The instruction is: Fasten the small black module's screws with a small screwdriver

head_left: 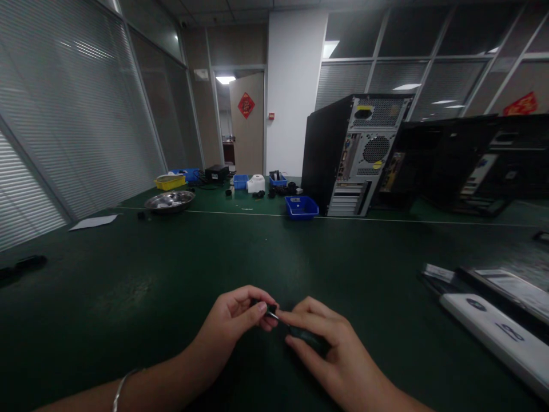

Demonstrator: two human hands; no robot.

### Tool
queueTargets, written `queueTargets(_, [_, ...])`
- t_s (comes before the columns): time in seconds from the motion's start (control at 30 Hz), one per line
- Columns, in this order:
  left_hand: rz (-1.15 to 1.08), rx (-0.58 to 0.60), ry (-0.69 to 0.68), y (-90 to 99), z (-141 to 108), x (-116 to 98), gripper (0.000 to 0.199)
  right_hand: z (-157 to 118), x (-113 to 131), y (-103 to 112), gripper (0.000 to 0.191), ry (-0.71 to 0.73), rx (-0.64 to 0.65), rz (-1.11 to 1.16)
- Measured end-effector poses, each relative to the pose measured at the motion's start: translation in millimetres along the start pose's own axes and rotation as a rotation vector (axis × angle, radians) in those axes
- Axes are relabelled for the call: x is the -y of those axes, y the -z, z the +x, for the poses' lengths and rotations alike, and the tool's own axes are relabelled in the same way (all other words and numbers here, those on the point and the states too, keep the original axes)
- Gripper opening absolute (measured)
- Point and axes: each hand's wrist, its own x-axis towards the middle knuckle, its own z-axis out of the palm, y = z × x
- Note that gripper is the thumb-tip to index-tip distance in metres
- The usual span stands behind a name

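Between the thumb and fingers of my left hand [235, 316] is a small black part [270, 309], mostly covered by the fingertips. My right hand [332, 343] is closed around the dark handle of a screwdriver [309, 339]. The thin metal shaft points left and meets the black part, with my right index finger stretched along it. Both hands are close together, low over the green table [223, 257]. What the black part is exactly I cannot make out.
A white device marked 18 [493, 329] lies at the right. Farther back stand a blue tray [302, 207], a computer tower [343, 154], a metal bowl [170, 201] and a yellow tray [170, 182]. A paper sheet [93, 222] lies at the left.
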Motion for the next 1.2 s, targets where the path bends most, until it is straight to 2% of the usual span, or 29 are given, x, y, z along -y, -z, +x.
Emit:
queueTargets(0.17, [-0.101, 0.030, 0.079, -2.1, -1.1, -3.9, 0.018, -1.2, -1.7, -0.3, 0.036, 0.024, 0.000, 0.062])
queueTargets(0.27, [-0.141, 0.032, 0.070, -3.4, 0.0, -4.5, 0.024, -1.7, -1.9, 0.0, 0.037, 0.031, -0.001, 0.081])
queueTargets(0.4, [-0.209, -0.053, 0.047, -5.2, 1.4, -3.1, 0.041, -1.1, 0.0, 0.7, 0.033, 0.016, -0.011, 0.076])
queueTargets(0.53, [-0.250, -0.146, 0.062, -6.3, 1.9, -4.1, 0.035, 0.2, 2.4, 2.3, 0.030, -0.026, -0.042, 0.070])
queueTargets(0.63, [-0.251, -0.164, 0.047, -5.4, 2.5, -4.9, 0.034, 0.2, 3.5, 3.9, 0.028, -0.038, -0.046, 0.083])
queueTargets(0.87, [-0.112, -0.108, 0.045, -7.1, -2.1, -6.3, 0.021, -2.8, 2.1, 3.5, 0.033, -0.039, -0.082, 0.106])
queueTargets(1.03, [-0.145, -0.035, 0.022, -7.2, -4.0, -3.7, 0.025, -0.7, 3.3, 3.0, 0.035, 0.018, -0.053, 0.133])
queueTargets(1.2, [-0.025, -0.015, -0.043, -4.5, -0.8, -1.8, 0.021, 0.6, 4.8, 2.6, 0.035, 0.011, -0.027, 0.122])
